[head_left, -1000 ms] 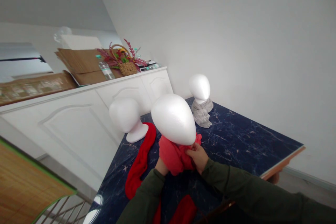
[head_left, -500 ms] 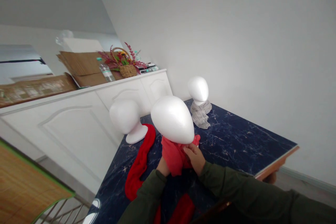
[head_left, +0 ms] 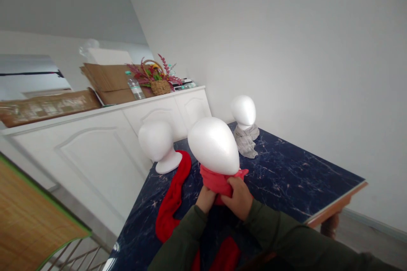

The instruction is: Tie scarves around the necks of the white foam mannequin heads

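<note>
Basket (head_left: 160,86) on counter (head_left: 104,135), far left: holds red and green flowers; bottle (head_left: 136,88) just beside it. Red scarf (head_left: 173,197) lies on table (head_left: 286,173), touching bare foam head (head_left: 158,143). Left hand (head_left: 206,200) and right hand (head_left: 239,197) both closed on pink scarf (head_left: 219,180), bunched at neck of centre head (head_left: 213,145), directly above hands. Far head (head_left: 244,112) wears grey scarf (head_left: 246,143).
</note>
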`<state>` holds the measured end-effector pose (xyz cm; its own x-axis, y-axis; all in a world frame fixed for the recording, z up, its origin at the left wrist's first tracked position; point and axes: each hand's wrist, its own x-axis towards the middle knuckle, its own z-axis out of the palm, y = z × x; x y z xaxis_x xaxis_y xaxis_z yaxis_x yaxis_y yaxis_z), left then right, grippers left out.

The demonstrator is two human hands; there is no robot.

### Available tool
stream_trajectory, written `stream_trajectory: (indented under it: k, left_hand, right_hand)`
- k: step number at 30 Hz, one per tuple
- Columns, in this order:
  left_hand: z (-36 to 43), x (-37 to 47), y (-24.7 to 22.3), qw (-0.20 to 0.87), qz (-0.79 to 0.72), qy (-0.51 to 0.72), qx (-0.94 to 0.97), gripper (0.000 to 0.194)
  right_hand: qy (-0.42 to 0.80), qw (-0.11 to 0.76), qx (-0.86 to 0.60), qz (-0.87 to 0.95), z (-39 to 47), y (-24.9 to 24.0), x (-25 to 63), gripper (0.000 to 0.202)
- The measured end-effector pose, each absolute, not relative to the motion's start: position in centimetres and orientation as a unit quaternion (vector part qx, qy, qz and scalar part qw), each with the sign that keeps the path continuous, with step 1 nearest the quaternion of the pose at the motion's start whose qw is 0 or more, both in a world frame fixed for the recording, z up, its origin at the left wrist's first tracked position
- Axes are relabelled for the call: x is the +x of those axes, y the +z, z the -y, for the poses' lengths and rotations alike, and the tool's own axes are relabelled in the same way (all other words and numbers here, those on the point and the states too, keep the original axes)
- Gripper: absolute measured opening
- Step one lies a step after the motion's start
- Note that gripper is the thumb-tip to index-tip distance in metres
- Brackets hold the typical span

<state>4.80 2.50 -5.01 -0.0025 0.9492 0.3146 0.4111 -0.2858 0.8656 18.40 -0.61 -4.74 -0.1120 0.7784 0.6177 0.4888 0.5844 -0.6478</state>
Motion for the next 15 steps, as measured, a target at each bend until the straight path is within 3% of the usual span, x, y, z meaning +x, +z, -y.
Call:
stream_trajectory:
  k: [5,15]
  left_hand:
    - [-1.3,4.9,-4.9,0.465,-0.507,0.500,0.526,0.022]
    - [-1.7,1.2,-2.8,0.534,-0.509,0.403,0.542,0.029]
  right_hand:
    - [0.208,0.498,-0.444,0.715,0.2,-4.6,18.9,0.020]
    - [0.255,0.489,-0.433,0.713,-2.5,-5.0,21.4,0.036]
